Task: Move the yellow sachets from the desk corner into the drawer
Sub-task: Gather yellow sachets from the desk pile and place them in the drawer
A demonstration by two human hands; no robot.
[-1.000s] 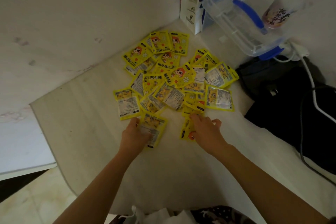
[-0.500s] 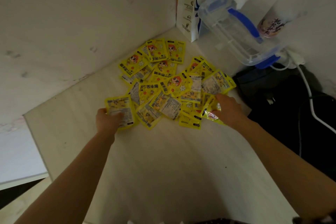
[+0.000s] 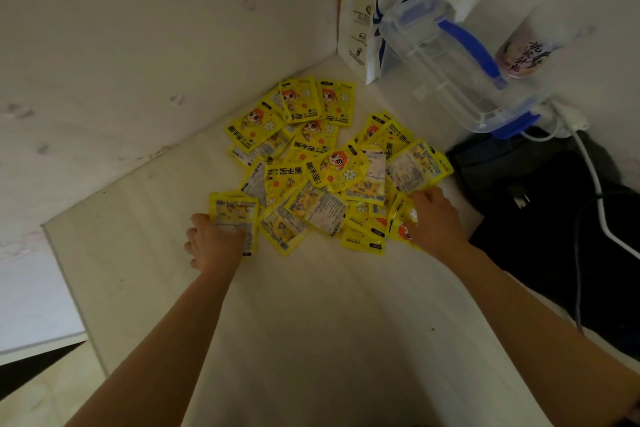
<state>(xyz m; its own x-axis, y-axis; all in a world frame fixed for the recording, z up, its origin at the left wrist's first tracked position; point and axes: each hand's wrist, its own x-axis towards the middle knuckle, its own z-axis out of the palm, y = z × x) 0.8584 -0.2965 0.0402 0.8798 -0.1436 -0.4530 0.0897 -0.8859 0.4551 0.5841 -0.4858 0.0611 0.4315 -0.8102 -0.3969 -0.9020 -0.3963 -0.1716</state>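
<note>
Up beyond the right grip (image 3: 437, 220), the clear box (image 3: 450, 69) with blue clasps looks empty. Both arms stretch forward: the left grip (image 3: 214, 243) pinches one yellow sachet (image 3: 235, 215), and the right grip curls around a crumpled sachet (image 3: 401, 218), with the pile of sachets (image 3: 322, 166) lying on the counter (image 3: 277, 322) between and past them.

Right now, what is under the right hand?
The right hand rests on yellow sachets at the pile's right edge, its fingers curled on them. How many lie beneath, and the desk under it, are covered.
</note>
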